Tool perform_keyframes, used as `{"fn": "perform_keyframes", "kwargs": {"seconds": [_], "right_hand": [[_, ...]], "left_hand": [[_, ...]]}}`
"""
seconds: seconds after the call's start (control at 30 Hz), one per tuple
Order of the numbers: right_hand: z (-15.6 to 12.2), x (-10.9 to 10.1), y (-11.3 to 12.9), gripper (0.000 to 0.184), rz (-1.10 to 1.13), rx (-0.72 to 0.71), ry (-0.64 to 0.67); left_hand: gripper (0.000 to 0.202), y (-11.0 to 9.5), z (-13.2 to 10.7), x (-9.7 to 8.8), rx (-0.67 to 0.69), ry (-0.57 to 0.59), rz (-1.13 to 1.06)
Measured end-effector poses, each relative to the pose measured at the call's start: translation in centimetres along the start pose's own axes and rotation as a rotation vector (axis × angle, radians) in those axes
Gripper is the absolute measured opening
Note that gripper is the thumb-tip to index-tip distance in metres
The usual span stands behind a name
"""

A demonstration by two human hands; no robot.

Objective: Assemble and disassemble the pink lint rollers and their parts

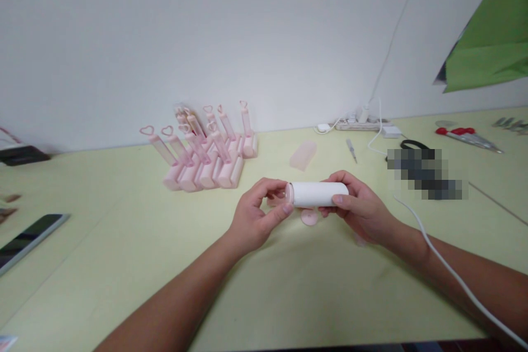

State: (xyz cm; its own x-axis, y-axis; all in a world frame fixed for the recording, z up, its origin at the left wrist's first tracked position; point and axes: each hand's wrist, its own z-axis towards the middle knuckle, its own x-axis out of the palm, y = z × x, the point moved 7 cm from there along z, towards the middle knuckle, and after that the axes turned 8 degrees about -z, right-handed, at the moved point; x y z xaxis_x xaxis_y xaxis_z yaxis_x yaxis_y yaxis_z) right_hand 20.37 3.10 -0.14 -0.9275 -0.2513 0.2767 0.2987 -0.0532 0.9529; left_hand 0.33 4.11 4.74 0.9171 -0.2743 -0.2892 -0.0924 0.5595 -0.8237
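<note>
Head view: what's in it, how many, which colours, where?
Wall: one, white, back
Table: one, yellow-green, underneath
Cylinder: one, white, held near centre
Disc: one, pink, below cylinder
Block: one, pale pink, beyond cylinder
Units: several overlapping, pink, centre-left
Thin tool: one, grey, right of block
Power strip: one, white, by wall
Adapter: one, white, near wall
Cables: several, white, right
Strap: one, black, right
Tools: count unclear, red-handled, right
Sheet: one, green, upper right
Screen: one, black, left edge
Dark object: one, black, far left
Left hand: one, bare, cylinder's left end
Right hand: one, bare, cylinder's right end
</note>
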Motion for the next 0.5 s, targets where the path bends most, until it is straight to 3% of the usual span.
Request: {"fn": "perform_keyframes", "kwargs": {"seconds": [0.23, 0.5], "right_hand": [[0.1, 0.0, -0.2, 0.039, -0.08, -0.028, 0.046], [-0.8, 2.2, 0.0, 0.046, -0.333, -0.011, 0.336]], "left_hand": [[0.032, 0.3, -0.1, 0.0, 0.006, 0.011, -0.056], [0.028, -0.6, 0.0, 0.5, 0.003, 0.114, -0.036]]}}
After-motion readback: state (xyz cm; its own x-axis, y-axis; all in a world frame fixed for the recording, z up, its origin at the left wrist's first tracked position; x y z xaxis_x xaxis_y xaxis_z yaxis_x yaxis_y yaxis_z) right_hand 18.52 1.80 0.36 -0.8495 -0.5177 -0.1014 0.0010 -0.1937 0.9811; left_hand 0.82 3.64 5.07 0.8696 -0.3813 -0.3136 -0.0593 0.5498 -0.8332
